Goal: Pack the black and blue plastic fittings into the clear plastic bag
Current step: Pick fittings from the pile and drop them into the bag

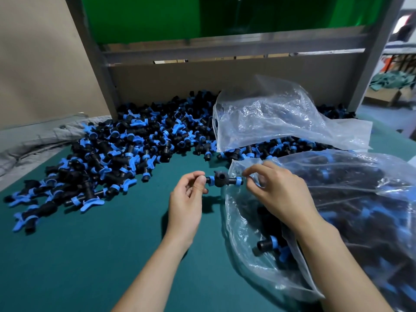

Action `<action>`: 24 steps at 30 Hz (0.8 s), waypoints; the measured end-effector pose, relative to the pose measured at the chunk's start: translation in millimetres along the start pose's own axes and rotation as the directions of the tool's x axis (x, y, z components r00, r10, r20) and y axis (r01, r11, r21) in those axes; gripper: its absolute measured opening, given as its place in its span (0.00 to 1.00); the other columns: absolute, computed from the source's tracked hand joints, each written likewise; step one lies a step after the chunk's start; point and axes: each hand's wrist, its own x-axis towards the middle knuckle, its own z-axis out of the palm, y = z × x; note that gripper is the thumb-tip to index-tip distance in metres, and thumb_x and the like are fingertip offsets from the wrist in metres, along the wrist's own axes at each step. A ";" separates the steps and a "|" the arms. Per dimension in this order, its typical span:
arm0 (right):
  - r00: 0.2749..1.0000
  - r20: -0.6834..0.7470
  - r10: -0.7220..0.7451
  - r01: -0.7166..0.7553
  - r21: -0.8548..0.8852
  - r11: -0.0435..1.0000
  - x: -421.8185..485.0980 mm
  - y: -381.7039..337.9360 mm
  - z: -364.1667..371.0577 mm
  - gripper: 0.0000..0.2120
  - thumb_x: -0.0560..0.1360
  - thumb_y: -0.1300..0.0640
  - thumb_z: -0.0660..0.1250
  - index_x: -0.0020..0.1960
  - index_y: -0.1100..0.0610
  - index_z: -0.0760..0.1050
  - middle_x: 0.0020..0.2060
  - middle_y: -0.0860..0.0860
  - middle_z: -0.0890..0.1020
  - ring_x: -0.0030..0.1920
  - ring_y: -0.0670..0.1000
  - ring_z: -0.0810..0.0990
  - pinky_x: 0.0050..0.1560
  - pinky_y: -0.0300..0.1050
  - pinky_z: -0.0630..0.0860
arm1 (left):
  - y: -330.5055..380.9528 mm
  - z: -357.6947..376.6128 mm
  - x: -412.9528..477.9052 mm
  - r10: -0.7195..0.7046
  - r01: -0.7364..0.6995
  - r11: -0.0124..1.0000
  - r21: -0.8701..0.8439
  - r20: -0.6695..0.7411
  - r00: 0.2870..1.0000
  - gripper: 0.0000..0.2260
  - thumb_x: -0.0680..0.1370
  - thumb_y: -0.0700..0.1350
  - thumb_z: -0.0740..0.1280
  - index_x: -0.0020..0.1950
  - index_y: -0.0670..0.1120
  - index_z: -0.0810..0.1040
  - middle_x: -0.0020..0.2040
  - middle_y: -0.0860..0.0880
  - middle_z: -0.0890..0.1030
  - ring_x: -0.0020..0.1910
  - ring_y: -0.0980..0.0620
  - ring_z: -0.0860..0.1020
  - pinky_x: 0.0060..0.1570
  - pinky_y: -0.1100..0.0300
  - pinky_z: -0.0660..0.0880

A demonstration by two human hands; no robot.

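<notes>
Just above the green mat (78, 255), right at the mouth of the clear plastic bag (245, 262), you've got one fitting (221, 180) stretched between two hands. Your left hand (186, 199) pinches its left end, and your right hand (276, 190) pinches the blue ring on its right end. Whether those right fingers also catch the bag's edge, I can't tell.

Count it up: one fitting in hand and two bags, the well-stocked one under your right forearm and a second bag (281, 115) crumpled on the heap behind. The pile (135, 143) of loose fittings? Far too many to count, spread from the mat's left side to the back.

Inside the stocked bag the fittings blur into dark shapes behind plastic, and that bag runs off the right edge. The second bag covers part of the pile.

Behind it all, a cardboard wall (225, 79) sits in a grey metal frame (99, 70), with a green panel (139, 19) above and grey cloth (33, 140) bunched at the left.
</notes>
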 end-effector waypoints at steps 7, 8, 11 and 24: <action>1.000 0.019 -0.011 0.011 0.032 0.999 -0.6 -0.5 -2.5 0.09 0.77 0.38 0.62 0.53 0.38 0.77 0.36 0.42 0.72 0.35 0.44 0.75 0.29 0.40 0.64 | 0.2 -3.1 4.8 -0.140 0.136 0.982 -0.133 -0.025 0.990 0.14 0.78 0.54 0.65 0.45 0.44 0.79 0.33 0.54 0.82 0.32 0.59 0.77 0.37 0.69 0.75; 1.000 0.019 -0.015 0.014 0.043 0.999 -0.7 -0.7 -3.3 0.10 0.77 0.37 0.62 0.54 0.38 0.77 0.35 0.42 0.72 0.35 0.43 0.75 0.28 0.40 0.63 | 0.3 -3.3 5.2 -0.161 0.156 0.976 -0.152 -0.019 0.987 0.14 0.77 0.55 0.65 0.45 0.44 0.79 0.33 0.54 0.82 0.31 0.59 0.77 0.37 0.68 0.75; 0.999 0.013 -0.036 0.035 0.078 0.996 -0.6 -2.1 -5.5 0.15 0.75 0.32 0.61 0.54 0.37 0.77 0.34 0.42 0.71 0.34 0.42 0.74 0.27 0.40 0.62 | 0.5 -3.6 5.5 -0.193 0.191 0.967 -0.169 0.005 0.981 0.15 0.77 0.56 0.65 0.45 0.45 0.81 0.34 0.54 0.81 0.31 0.58 0.76 0.37 0.67 0.75; 0.995 0.042 -0.087 0.084 0.061 0.995 -0.2 -3.4 -8.9 0.18 0.73 0.31 0.61 0.55 0.38 0.79 0.33 0.43 0.70 0.32 0.40 0.72 0.27 0.40 0.62 | 1.1 -4.8 2.9 -0.140 0.148 0.980 -0.130 0.070 0.988 0.07 0.80 0.49 0.66 0.52 0.47 0.79 0.41 0.53 0.84 0.36 0.57 0.80 0.35 0.68 0.74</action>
